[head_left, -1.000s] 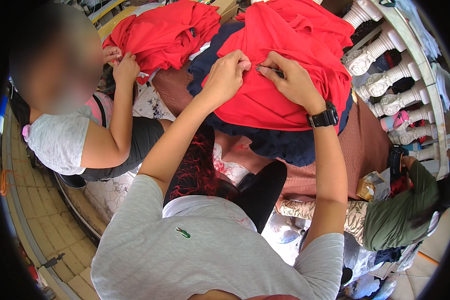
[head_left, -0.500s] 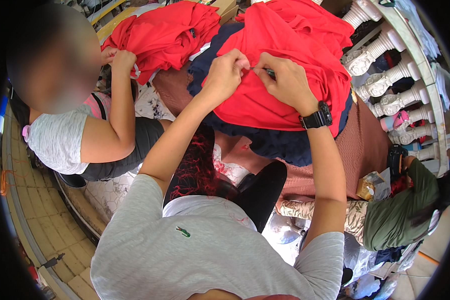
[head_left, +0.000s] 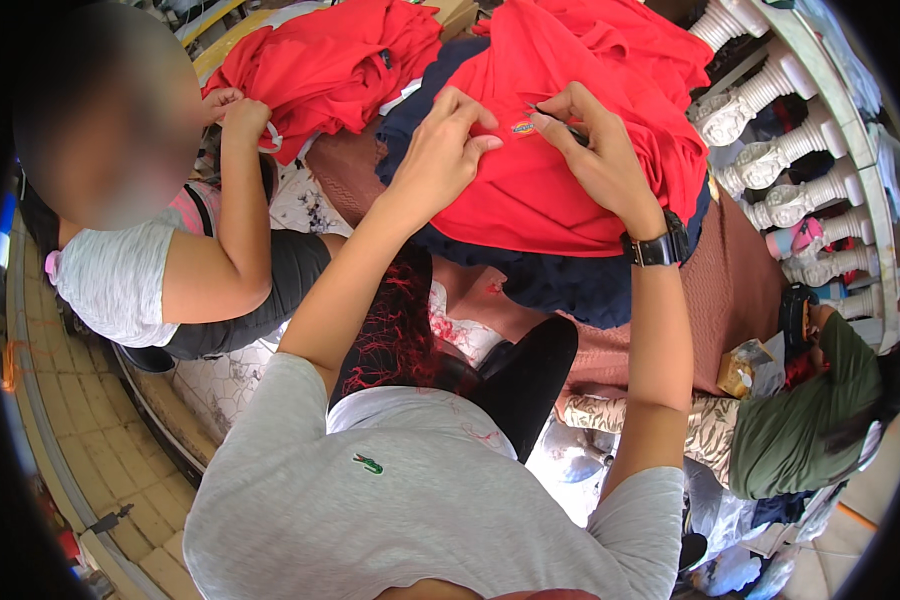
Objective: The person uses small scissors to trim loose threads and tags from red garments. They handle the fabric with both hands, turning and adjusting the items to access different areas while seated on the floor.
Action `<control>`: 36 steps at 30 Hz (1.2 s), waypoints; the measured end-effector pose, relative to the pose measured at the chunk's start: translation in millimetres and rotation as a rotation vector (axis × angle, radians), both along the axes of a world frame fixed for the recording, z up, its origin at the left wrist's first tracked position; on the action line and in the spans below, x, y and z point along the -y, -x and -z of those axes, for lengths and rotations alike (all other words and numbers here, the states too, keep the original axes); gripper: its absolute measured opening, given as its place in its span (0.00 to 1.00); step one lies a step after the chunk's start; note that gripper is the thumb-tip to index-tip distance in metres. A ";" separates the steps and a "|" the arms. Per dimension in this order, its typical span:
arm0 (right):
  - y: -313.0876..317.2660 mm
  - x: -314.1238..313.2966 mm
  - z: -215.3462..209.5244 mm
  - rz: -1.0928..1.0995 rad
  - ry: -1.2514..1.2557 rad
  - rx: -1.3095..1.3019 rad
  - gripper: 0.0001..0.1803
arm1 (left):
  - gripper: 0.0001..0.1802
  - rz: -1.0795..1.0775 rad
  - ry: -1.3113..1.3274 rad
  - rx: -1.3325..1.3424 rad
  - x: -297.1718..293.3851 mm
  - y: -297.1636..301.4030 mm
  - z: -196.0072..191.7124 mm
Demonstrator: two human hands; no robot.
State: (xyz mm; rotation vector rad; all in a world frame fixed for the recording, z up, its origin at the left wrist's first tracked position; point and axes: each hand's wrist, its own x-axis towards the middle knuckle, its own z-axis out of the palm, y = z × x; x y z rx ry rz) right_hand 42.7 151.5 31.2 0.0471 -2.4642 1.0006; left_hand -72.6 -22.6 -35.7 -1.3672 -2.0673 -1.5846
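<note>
A red garment [head_left: 530, 205] is spread in loose folds over a dark navy cloth [head_left: 570, 292]. A small coloured logo patch [head_left: 523, 129] shows on the red fabric between my hands. My right hand [head_left: 595, 150], with a black watch on its wrist, is closed around small dark thread snips [head_left: 576, 134]. Their thin tip points left, just above the patch. My left hand [head_left: 445, 150] is over the garment's left part, thumb and forefinger apart, with nothing visible between them. Its other fingers are curled and partly hidden.
At the left, a person's hands [head_left: 238, 112] handle another red cloth pile [head_left: 340, 70]. Brown cloth [head_left: 735, 300] covers the surface under the garments. White balusters [head_left: 760, 165] line the right side. Another person in a green top [head_left: 800, 440] sits at the lower right. Red threads [head_left: 395, 330] lie on my lap.
My hands have moved apart from where they nearly met on the red fabric. The left hand's pinch has loosened, and the logo patch and the snips' tip now show between them.
</note>
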 end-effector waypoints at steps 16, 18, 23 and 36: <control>11.0 2.4 1.4 0.000 -0.351 0.054 0.08 | 0.09 0.111 0.019 0.323 -12.8 14.4 1.9; 10.9 5.4 0.6 0.008 -0.397 0.022 0.07 | 0.09 0.115 0.027 0.322 -12.4 14.0 -1.0; 14.0 8.6 2.1 0.033 -0.479 -0.010 0.06 | 0.10 0.145 0.050 0.355 -13.9 17.5 1.0; -121.6 27.9 23.5 0.461 0.182 0.034 0.11 | 0.06 0.723 0.311 0.277 92.7 -57.0 11.4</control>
